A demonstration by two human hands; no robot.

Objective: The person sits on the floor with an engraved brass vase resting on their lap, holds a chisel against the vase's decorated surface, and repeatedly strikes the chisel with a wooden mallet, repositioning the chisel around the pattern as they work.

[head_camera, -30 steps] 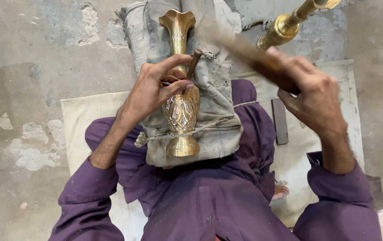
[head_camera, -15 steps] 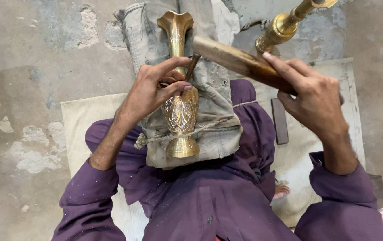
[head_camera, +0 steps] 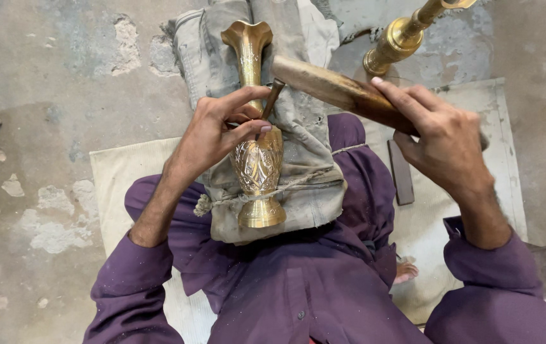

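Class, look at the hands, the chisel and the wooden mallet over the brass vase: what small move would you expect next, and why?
Probably a short lift of the wooden mallet for another tap. The right hand has its end against the chisel, which the left hand sets on the brass vase.

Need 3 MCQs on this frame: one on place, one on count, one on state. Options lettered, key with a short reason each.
1. Where does the engraved brass vase lie?
A. On the grey cloth pad over the person's lap
B. On the bare concrete floor
C. On a shelf

2. How many brass pieces show?
A. One
B. Two
C. Four

3. What is the right hand doing?
A. Resting open on the mat
B. Gripping the wooden mallet
C. Holding the vase's foot

Key:
1 A, the vase rests on the cloth, tied near its foot with cord.
2 B, the vase plus a second brass piece at top right.
3 B, its fingers wrap the mallet, whose head meets the thin chisel held by the left hand.
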